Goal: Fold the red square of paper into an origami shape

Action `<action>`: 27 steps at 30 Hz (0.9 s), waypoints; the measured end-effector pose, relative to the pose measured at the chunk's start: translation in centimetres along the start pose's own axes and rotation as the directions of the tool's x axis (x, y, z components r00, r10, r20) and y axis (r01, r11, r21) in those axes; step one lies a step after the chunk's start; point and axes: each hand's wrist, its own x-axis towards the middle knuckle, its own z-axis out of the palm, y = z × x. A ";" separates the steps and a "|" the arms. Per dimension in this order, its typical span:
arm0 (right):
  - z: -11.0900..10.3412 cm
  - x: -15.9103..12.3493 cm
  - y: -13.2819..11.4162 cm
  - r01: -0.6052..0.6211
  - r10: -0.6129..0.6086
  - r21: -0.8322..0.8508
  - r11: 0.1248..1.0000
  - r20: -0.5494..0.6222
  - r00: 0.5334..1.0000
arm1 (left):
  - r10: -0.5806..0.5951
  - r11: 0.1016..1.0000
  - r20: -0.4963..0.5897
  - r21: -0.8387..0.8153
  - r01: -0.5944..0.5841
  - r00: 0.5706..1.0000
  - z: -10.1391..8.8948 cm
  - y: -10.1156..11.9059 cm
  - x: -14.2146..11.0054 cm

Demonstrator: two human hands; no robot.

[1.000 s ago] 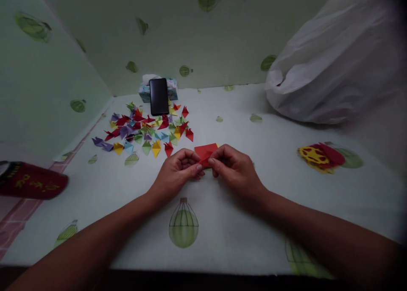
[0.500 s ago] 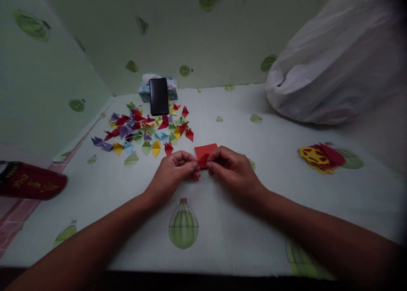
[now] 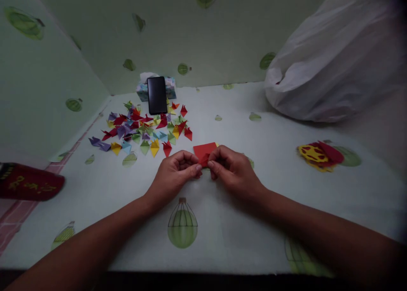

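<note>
My left hand (image 3: 178,170) and my right hand (image 3: 233,170) meet near the middle of the table, fingertips pinched and close together. Between them is a small folded piece of dark red paper (image 3: 204,160), gripped from both sides and partly covered by the fingers. Just behind it lies a stack of square paper (image 3: 203,148) with a bright red sheet on top and a yellowish edge at its right. Left of the stack, many small folded paper cranes (image 3: 144,146) in red, purple, yellow, green and blue lie spread out.
A black phone (image 3: 157,95) leans on a tissue box (image 3: 171,87) behind the cranes. At the back right sits a big white plastic bag (image 3: 327,79). Yellow and red cut-out pieces (image 3: 313,153) lie at right, and a dark red item with gold characters (image 3: 34,183) is at far left.
My fingertips have shifted a little on the folded red paper, and its visible shape between them differs slightly. The whole view has moved slightly; the cranes and stack stay in place.
</note>
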 end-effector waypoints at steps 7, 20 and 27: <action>0.0 0.2 0.2 -0.037 0.028 0.151 0.988 0.066 0.997 | -0.027 0.999 -0.044 0.032 0.028 0.999 -0.2 -0.3 0.0; 0.4 0.6 1.0 -0.127 0.105 0.292 0.948 0.090 0.990 | -0.068 0.996 -0.017 -0.064 0.067 0.998 -0.6 -1.0 0.3; 0.1 0.8 0.6 -0.109 0.102 0.374 0.921 0.040 0.994 | -0.120 0.987 0.003 -0.111 0.120 0.993 -0.6 -0.9 0.5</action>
